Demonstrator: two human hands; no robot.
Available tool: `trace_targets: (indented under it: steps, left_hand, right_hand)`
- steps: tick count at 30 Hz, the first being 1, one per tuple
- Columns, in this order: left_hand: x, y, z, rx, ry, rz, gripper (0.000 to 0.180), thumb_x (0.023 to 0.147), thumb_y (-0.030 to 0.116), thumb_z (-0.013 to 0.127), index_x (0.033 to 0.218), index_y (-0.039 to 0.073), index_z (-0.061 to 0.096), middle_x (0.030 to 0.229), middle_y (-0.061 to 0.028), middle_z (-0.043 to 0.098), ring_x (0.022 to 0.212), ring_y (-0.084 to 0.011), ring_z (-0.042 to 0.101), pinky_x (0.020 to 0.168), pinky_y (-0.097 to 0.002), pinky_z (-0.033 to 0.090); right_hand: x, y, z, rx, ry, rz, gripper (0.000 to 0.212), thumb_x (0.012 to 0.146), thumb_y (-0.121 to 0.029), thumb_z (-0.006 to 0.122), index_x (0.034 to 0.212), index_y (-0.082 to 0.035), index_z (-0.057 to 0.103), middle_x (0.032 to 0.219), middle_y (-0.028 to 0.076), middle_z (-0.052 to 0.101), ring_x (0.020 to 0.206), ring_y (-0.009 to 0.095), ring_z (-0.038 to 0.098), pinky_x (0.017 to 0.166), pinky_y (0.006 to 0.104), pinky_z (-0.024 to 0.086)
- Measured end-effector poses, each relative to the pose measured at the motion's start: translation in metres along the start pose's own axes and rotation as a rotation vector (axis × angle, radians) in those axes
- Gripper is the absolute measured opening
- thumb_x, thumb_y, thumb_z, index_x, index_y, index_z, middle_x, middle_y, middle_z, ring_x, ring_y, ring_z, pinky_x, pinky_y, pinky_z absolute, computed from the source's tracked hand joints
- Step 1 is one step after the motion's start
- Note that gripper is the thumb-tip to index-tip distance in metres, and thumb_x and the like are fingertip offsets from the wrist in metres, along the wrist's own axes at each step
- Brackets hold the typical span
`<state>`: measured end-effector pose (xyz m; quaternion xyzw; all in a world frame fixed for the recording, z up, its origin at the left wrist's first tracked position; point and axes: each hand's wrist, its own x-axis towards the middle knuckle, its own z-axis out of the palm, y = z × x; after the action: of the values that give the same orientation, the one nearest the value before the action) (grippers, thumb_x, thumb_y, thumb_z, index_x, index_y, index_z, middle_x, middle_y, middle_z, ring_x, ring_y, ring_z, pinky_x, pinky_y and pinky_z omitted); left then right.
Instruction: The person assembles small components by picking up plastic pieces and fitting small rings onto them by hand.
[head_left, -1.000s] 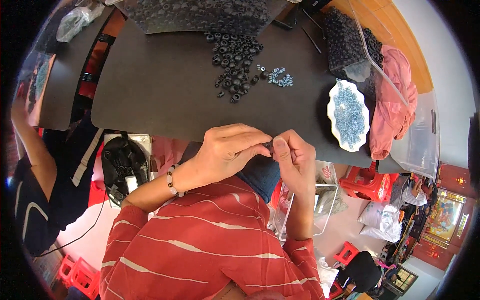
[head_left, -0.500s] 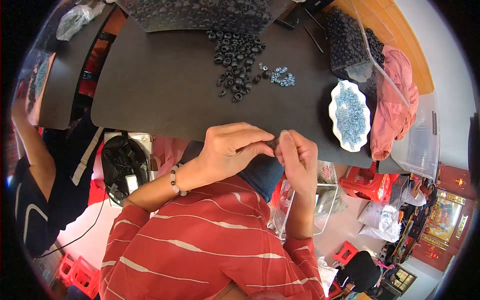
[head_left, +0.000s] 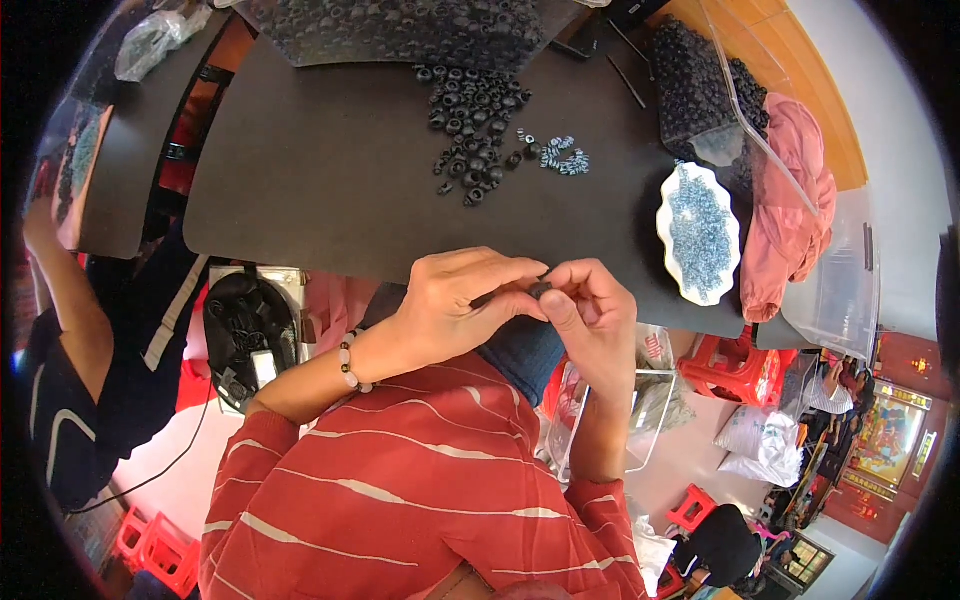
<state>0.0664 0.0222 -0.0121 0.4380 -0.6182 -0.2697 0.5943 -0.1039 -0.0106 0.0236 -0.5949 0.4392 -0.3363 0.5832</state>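
Just in front of the table's near edge, both my hands meet at a small black round part (head_left: 541,290). My left hand (head_left: 455,300) pinches it between thumb and forefinger. Closed against its other side is my right hand (head_left: 595,310), with thumb and forefinger at the part and the other fingers curled. Farther back on the table lies a pile of black round hollow parts (head_left: 470,125). Right of that pile are several small shiny bluish pieces (head_left: 565,157). More such small pieces fill a white scalloped dish (head_left: 733,235).
A clear bin of black parts (head_left: 390,30) stands at the back, another (head_left: 695,85) at the back right. A pink cloth (head_left: 790,215) hangs over the right side. Thin dark rods (head_left: 627,82) lie behind. At left, a co-worker's arm (head_left: 75,290) reaches to another table.
My right thumb has dropped lower and its forefinger has shifted, so more of the black part shows. My left hand has barely moved.
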Motion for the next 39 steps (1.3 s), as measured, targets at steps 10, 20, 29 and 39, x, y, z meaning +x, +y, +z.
trace_targets:
  steps: [10, 20, 29, 39]
  left_hand:
    - [0.005, 0.002, -0.021, 0.079, -0.087, -0.205, 0.008, 0.077, 0.007, 0.073, 0.081, 0.002, 0.069, 0.067, -0.0076, 0.061, 0.054, -0.0162, 0.058, 0.048, -0.0288, 0.045]
    - [0.003, -0.007, -0.023, 0.088, -0.081, -0.238, 0.012, 0.082, 0.010, 0.068, 0.075, 0.002, 0.066, 0.062, -0.0063, 0.058, 0.048, -0.0137, 0.053, 0.044, -0.0269, 0.040]
    - [0.007, -0.006, -0.025, 0.000, -0.047, -0.240, 0.010, 0.081, 0.008, 0.069, 0.075, 0.001, 0.065, 0.063, -0.0063, 0.059, 0.050, -0.0102, 0.055, 0.045, -0.0240, 0.041]
    - [0.007, -0.012, -0.024, -0.232, 0.078, -0.410, 0.014, 0.087, 0.011, 0.067, 0.095, -0.001, 0.067, 0.075, -0.0050, 0.064, 0.064, -0.0077, 0.060, 0.056, -0.0221, 0.047]
  right_hand:
    - [0.070, -0.069, -0.070, -0.638, 0.447, -0.532, 0.009, 0.087, -0.013, 0.066, 0.086, -0.004, 0.063, 0.079, -0.001, 0.062, 0.070, 0.006, 0.053, 0.065, 0.0217, 0.045]
    - [0.110, -0.065, -0.050, -0.831, 0.287, -0.614, 0.019, 0.085, -0.014, 0.068, 0.102, -0.007, 0.065, 0.090, 0.009, 0.066, 0.082, 0.018, 0.062, 0.076, 0.0306, 0.048]
    - [0.117, -0.011, 0.002, -1.029, -0.045, -0.738, 0.033, 0.073, -0.010, 0.073, 0.104, -0.012, 0.064, 0.121, 0.013, 0.047, 0.107, 0.034, 0.044, 0.090, 0.0424, 0.039]
    - [0.096, -0.012, 0.004, -0.773, -0.027, -0.745, 0.026, 0.068, -0.009, 0.077, 0.092, -0.010, 0.066, 0.114, 0.011, 0.054, 0.103, 0.030, 0.047, 0.088, 0.0383, 0.039]
